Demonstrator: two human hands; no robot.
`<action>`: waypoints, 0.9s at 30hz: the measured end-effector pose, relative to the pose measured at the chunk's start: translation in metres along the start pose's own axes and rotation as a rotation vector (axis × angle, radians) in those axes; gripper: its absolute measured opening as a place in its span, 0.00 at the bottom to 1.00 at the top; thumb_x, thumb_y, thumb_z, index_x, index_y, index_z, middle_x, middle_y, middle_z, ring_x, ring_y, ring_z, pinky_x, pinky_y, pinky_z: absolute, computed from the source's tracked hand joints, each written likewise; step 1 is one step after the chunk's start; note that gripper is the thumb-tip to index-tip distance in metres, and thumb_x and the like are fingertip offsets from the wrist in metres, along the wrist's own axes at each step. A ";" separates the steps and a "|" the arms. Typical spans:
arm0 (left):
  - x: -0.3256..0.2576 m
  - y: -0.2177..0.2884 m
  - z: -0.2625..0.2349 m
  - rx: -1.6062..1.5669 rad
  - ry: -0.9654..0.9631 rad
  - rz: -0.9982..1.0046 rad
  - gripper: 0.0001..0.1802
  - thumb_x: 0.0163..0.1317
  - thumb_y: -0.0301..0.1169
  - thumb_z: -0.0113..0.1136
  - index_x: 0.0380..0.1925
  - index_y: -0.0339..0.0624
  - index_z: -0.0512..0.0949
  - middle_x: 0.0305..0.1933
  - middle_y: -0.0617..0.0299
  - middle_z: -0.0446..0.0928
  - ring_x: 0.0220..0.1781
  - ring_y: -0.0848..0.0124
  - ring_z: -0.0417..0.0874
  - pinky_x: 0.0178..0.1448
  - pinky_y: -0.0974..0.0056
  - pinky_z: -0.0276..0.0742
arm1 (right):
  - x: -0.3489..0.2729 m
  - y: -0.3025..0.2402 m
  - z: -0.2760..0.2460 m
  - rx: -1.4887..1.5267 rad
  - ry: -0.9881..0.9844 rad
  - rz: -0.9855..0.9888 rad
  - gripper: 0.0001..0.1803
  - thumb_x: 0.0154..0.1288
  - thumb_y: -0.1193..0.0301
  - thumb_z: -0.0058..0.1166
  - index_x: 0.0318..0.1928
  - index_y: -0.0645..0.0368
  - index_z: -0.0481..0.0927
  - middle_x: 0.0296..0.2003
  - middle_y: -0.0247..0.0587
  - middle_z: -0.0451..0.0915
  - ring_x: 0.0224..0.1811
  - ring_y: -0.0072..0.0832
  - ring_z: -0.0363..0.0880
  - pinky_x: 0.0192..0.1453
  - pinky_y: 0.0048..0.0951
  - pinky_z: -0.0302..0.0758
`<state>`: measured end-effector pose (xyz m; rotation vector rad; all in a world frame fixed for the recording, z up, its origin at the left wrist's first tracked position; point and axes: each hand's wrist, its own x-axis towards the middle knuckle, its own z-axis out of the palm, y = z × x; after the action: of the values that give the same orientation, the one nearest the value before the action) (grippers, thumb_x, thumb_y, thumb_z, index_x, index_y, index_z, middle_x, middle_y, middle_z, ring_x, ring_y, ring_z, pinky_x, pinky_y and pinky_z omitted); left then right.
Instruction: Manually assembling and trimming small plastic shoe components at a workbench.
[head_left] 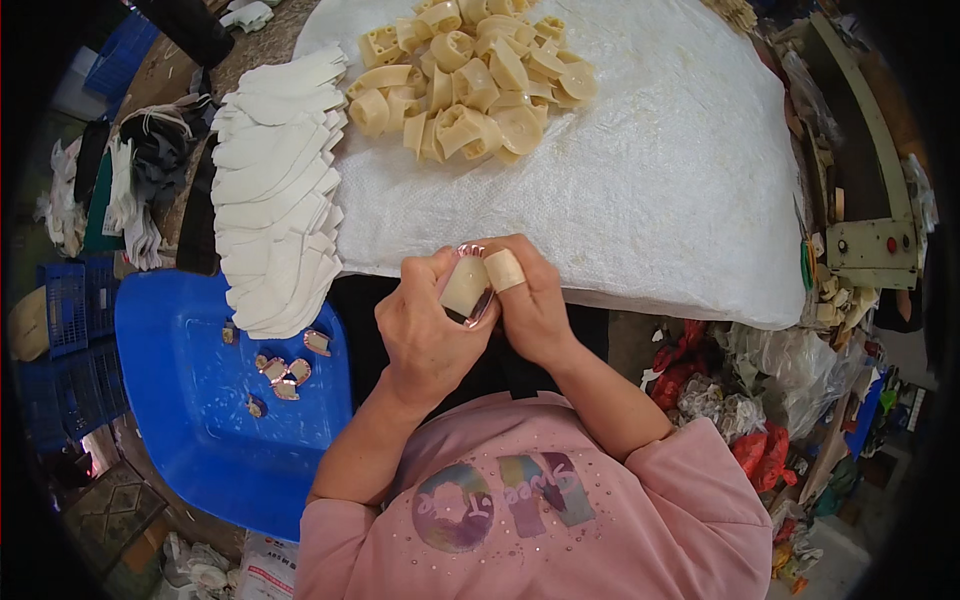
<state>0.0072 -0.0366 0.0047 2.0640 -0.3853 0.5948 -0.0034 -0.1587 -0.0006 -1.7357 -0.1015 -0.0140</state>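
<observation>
Both my hands meet at the middle, just off the near edge of the white-covered work surface. My left hand (428,325) is closed round a beige shoe heel (466,287) with shiny, pleated pink metallic material round its edge. My right hand (537,312) grips the same heel from the other side, its thumb wrapped in a beige band (505,270). The right fingers are partly hidden behind the heel. Beyond my hands lies a pile of bare beige plastic heels (475,85). Left of it, overlapping white curved pieces (280,190) lie in a long row.
A blue basin (220,460) at my left holds several small heels with pink shiny edges (285,375). The white woven cover (680,170) spreads across the work surface. Plastic bags and red scraps (765,455) clutter the right side. A metal machine frame (875,240) stands far right.
</observation>
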 end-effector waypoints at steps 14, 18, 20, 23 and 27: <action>-0.002 -0.016 -0.040 -0.738 -0.362 -0.453 0.26 0.56 0.47 0.63 0.41 0.35 0.71 0.30 0.63 0.74 0.29 0.77 0.73 0.33 0.72 0.69 | 0.016 -0.010 -0.014 0.151 -0.328 -0.189 0.15 0.63 0.64 0.52 0.45 0.60 0.72 0.44 0.42 0.69 0.45 0.32 0.66 0.50 0.29 0.66; -0.009 -0.018 -0.047 -0.539 -0.214 -0.346 0.15 0.52 0.34 0.68 0.33 0.37 0.75 0.27 0.62 0.73 0.28 0.75 0.73 0.34 0.69 0.70 | 0.023 -0.021 -0.007 -0.159 -0.342 -0.351 0.13 0.56 0.68 0.56 0.39 0.62 0.72 0.38 0.43 0.70 0.41 0.38 0.66 0.46 0.34 0.65; -0.010 -0.016 -0.054 -0.572 -0.200 -0.369 0.12 0.52 0.30 0.67 0.29 0.36 0.74 0.26 0.63 0.71 0.27 0.75 0.71 0.33 0.70 0.69 | 0.023 -0.030 0.001 -0.234 -0.355 -0.428 0.13 0.53 0.69 0.56 0.38 0.62 0.72 0.35 0.43 0.70 0.39 0.40 0.66 0.44 0.36 0.65; -0.016 -0.019 -0.061 -0.674 -0.211 -0.468 0.10 0.53 0.29 0.66 0.29 0.36 0.74 0.26 0.63 0.71 0.28 0.76 0.70 0.34 0.72 0.68 | 0.023 -0.039 0.012 -0.517 -0.254 -0.574 0.12 0.51 0.69 0.56 0.35 0.61 0.72 0.31 0.41 0.70 0.36 0.40 0.66 0.42 0.36 0.62; -0.035 -0.033 -0.084 -0.604 -0.165 -0.509 0.12 0.54 0.30 0.65 0.36 0.36 0.77 0.27 0.65 0.71 0.29 0.77 0.70 0.34 0.71 0.67 | 0.040 -0.031 0.023 -0.317 -0.495 -0.419 0.10 0.53 0.69 0.56 0.34 0.60 0.73 0.30 0.40 0.71 0.37 0.39 0.67 0.44 0.37 0.61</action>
<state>-0.0277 0.0533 0.0009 1.5353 -0.0982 -0.0117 0.0331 -0.1290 0.0290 -1.9721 -0.8645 0.0967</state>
